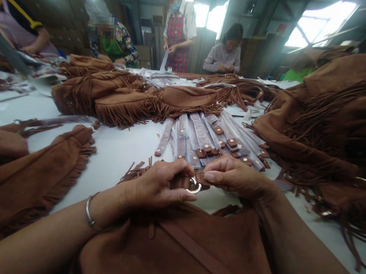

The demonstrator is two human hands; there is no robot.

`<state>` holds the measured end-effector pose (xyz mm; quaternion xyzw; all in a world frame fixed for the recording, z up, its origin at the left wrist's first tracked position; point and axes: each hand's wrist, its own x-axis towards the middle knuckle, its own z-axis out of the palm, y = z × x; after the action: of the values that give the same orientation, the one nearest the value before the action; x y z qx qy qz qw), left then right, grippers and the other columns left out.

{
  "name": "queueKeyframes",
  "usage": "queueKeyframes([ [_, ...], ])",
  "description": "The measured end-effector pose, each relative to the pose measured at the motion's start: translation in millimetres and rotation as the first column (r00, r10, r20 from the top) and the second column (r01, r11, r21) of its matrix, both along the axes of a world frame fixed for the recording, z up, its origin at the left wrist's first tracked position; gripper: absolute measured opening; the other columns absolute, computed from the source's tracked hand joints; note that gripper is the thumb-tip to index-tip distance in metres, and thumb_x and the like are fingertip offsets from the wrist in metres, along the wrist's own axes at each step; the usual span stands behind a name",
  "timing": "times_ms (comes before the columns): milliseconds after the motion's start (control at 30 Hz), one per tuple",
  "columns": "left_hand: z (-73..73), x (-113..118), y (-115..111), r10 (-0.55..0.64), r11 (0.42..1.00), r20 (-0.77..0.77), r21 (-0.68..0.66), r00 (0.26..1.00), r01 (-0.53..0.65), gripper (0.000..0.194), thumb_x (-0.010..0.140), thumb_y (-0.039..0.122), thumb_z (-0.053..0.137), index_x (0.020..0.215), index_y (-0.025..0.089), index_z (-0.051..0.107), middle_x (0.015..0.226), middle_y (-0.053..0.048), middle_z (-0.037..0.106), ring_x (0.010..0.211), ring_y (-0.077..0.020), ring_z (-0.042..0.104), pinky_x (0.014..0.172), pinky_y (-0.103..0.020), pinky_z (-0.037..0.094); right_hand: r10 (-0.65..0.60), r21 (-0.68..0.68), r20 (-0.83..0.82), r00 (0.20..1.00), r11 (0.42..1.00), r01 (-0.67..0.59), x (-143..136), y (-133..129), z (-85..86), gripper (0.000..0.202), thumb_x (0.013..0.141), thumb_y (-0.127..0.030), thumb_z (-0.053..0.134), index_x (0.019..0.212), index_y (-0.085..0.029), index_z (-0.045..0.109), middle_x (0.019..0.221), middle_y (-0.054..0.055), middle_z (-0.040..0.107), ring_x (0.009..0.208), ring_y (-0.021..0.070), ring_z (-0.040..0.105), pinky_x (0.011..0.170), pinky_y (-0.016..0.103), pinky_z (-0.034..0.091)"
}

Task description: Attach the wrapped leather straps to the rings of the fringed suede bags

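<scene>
A brown suede bag lies right in front of me, with a leather strip running slantwise across it. Above its top edge my left hand pinches around a silvery metal ring. My right hand grips a short brown leather strap end between thumb and fingers, and the strap meets the ring. Part of the ring and strap is hidden by my fingers. Some brown fringe shows behind my left wrist.
Plastic-wrapped leather straps are heaped just beyond my hands. Fringed brown bags lie behind them, and a large pile of bags rises at right. Another bag and a co-worker's hand are at left. Several people work across the table.
</scene>
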<state>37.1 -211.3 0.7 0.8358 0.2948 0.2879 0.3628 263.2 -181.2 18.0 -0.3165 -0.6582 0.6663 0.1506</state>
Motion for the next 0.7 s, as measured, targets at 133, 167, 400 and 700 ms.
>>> queueKeyframes([
  [133, 0.0, 1.8, -0.1, 0.047, 0.998, 0.014, 0.033, 0.999, -0.048, 0.029, 0.075, 0.032, 0.066, 0.094, 0.015, 0.053, 0.062, 0.006, 0.047, 0.053, -0.0056, 0.042, 0.051, -0.016, 0.035, -0.007, 0.007, -0.014, 1.000, 1.000, 0.007, -0.5, 0.7, -0.5, 0.038, 0.080, -0.043, 0.059, 0.063, -0.010, 0.052, 0.051, -0.006, 0.029, 0.045, 0.0037, 0.020, 0.040, 0.021, 0.010],
  [167, 0.1, 2.2, -0.2, 0.055, 0.997, 0.004, 0.052, 0.998, -0.055, 0.029, 0.075, 0.032, 0.066, 0.095, 0.015, 0.054, 0.063, 0.005, 0.048, 0.054, -0.0058, 0.043, 0.052, -0.017, 0.036, -0.012, 0.013, -0.004, 1.000, 1.000, 0.012, 0.0, 1.0, -1.1, 0.039, 0.079, -0.044, 0.059, 0.062, -0.010, 0.051, 0.051, -0.006, 0.028, 0.045, 0.0038, 0.019, 0.041, 0.021, 0.010],
  [400, -1.6, 1.1, -3.0, 0.018, 0.994, 0.003, 0.104, 1.000, -0.019, 0.029, 0.079, 0.035, 0.062, 0.099, 0.016, 0.053, 0.070, 0.002, 0.053, 0.057, -0.0073, 0.048, 0.055, -0.018, 0.038, 0.037, 0.008, 0.018, 0.999, 0.999, -0.038, 3.7, 1.3, -4.6, 0.039, 0.077, -0.046, 0.061, 0.070, -0.007, 0.060, 0.052, -0.005, 0.033, 0.046, 0.0047, 0.023, 0.042, 0.022, 0.012],
  [700, -5.9, 2.7, -0.7, 0.173, 0.960, 0.026, 0.219, 0.985, -0.174, 0.028, 0.079, 0.031, 0.062, 0.100, 0.016, 0.050, 0.068, 0.003, 0.053, 0.056, -0.0072, 0.048, 0.053, -0.018, 0.038, -0.046, 0.115, -0.001, 0.999, 0.992, 0.046, -4.1, -3.1, -0.4, 0.041, 0.081, -0.046, 0.056, 0.061, -0.010, 0.053, 0.049, -0.005, 0.033, 0.043, 0.0041, 0.024, 0.039, 0.020, 0.013],
])
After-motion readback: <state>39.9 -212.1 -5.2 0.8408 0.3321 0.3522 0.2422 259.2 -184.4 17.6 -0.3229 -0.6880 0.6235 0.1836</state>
